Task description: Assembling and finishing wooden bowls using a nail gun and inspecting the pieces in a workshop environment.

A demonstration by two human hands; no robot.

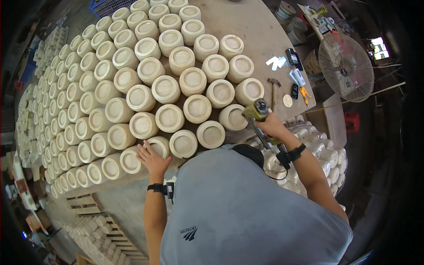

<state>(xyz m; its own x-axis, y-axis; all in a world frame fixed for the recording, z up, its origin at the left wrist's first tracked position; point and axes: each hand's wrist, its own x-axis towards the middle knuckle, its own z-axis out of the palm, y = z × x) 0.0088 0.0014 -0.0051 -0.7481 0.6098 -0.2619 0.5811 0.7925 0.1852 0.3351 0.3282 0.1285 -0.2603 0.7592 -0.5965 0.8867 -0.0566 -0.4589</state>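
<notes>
The right hand (272, 125) is gripping a power tool (257, 110) beside pale pots (197, 109) standing on the counter (238, 20), while the left hand (153, 160), fingers spread, is seemingly steadying one, the next move probably calling for careful tool placement.

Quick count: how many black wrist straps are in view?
2. One black strap circles the left wrist, below the left hand at a pale round pot; another strap circles the right wrist, behind the right hand gripping the power tool. Neither is fully hidden.
</notes>
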